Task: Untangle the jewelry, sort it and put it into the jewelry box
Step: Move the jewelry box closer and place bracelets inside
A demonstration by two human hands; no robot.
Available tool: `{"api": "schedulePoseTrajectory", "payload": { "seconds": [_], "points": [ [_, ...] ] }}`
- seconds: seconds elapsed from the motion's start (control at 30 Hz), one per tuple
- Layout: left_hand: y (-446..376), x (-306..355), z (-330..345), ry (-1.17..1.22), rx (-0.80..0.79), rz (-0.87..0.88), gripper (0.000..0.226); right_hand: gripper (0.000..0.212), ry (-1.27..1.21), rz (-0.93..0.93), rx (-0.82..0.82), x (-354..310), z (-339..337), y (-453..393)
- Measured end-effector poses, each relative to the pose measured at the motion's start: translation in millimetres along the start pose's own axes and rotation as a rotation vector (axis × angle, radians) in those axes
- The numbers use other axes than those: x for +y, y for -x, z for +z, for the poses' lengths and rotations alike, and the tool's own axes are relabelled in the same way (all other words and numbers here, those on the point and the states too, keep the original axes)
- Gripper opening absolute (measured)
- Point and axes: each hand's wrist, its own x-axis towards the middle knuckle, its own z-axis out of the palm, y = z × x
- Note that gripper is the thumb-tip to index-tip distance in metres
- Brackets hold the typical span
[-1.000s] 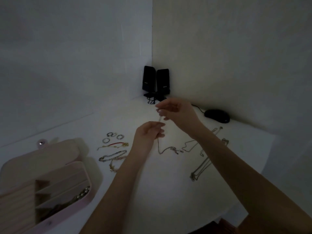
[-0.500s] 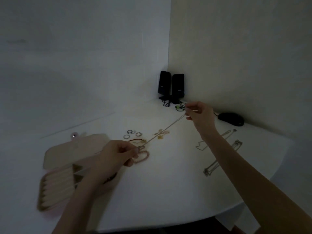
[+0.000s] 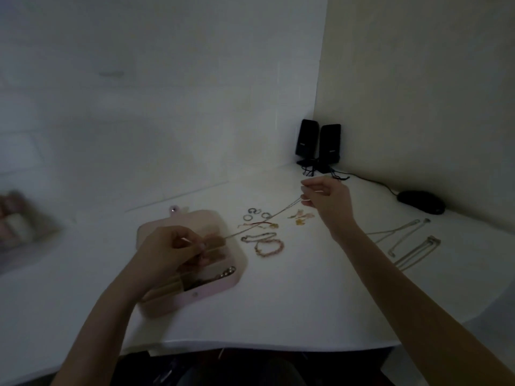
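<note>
The thin chain necklace [image 3: 262, 220] is stretched taut in the air between both hands, and it passes right over the rings [image 3: 252, 214] and the red-and-gold bracelet [image 3: 255, 225] lying near the middle of the white table [image 3: 278, 302]; if it sags as it is lowered toward the box, it could snag those pieces and drag them into a fresh tangle, or sweep the small gold earrings [image 3: 299, 217] out of place. Letting go at the far end too early would let the loose length whip back and bunch on itself. The left hand [image 3: 170, 249] hovers over the open pink jewelry box [image 3: 223, 285], which sits toward the table's left front, its fingers curled and pinching the near end of the chain just above the compartments; one compartment by the front wall already holds a silvery chain. The right hand [image 3: 327, 201] is raised nearer the back corner, arm extended, thumb and forefinger pinching the far end, the other fingers loosely spread. The light is dim, so whether a clasp or a pendant sits in either pinch cannot be told. Two beaded bracelets [image 3: 264, 243] lie just beside the box, and longer necklaces [image 3: 404, 243] lie well apart toward the right edge.
</note>
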Motion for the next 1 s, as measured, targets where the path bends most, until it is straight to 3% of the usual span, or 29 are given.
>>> {"api": "schedulePoseTrajectory", "payload": {
  "seconds": [0.47,0.63,0.7,0.8,0.93,1.0],
  "points": [
    [12.3,-11.2,-20.3,-0.377,-0.058,0.078,0.012,0.011,-0.177,-0.055,-0.316,-58.9,59.7,40.3],
    [13.0,-3.2,-17.9,-0.235,0.039,0.13,0.025,0.013,-0.296,-0.045,-0.442,-79.2,86.1,58.1],
    [16.0,4.1,-9.8,-0.046,0.0,0.164,0.035,0.012,-0.322,-0.049,-0.482,-83.7,96.1,63.7],
    [20.9,10.8,1.3,0.132,-0.037,0.174,0.033,0.01,-0.309,-0.073,-0.512,-84.2,104.1,69.0],
    [24.3,5.7,-1.4,0.097,0.097,0.211,0.015,0.011,-0.191,-0.05,-0.463,-67.7,92.9,67.5],
    [25.8,0.1,-4.6,-0.026,0.146,0.23,0.007,0.01,0.001,-0.053,-0.437,-50.6,83.7,65.2]
  ]
}}
